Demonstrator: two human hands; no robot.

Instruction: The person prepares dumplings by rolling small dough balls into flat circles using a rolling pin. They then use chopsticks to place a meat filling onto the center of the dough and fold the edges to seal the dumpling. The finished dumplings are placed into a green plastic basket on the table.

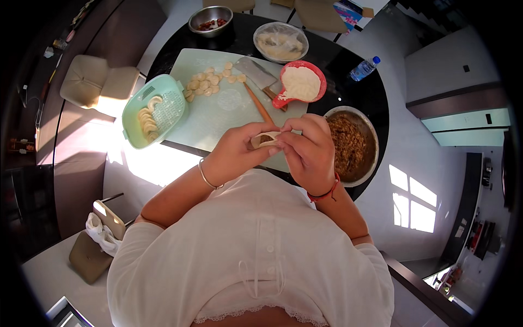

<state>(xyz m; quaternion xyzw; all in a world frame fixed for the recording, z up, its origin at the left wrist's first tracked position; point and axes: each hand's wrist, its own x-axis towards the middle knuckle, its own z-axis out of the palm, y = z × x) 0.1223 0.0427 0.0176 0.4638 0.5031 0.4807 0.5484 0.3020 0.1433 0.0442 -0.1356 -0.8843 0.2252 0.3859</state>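
Note:
A half-folded dumpling (266,140) with brown filling showing in its opening is held between both hands, above the mat's near edge. My left hand (237,149) cradles it from the left, thumb along its near side. With thumb and fingertips, my right hand (308,149) pinches the wrapper's right end. Beyond the hands, a wooden rolling pin (258,103) lies on the pale pastry mat (204,118). Small flattened dough pieces (206,83) are scattered farther back. Close to my right hand stands a metal bowl of brown minced filling (351,143).
Folded dumplings (147,122) sit in a green basket (176,118) at the left. A cleaver (255,72) lies near a red scoop of flour (302,83). Behind are a plastic-covered bowl (281,41), a steel bowl (210,20) and a water bottle (364,68) on the black table.

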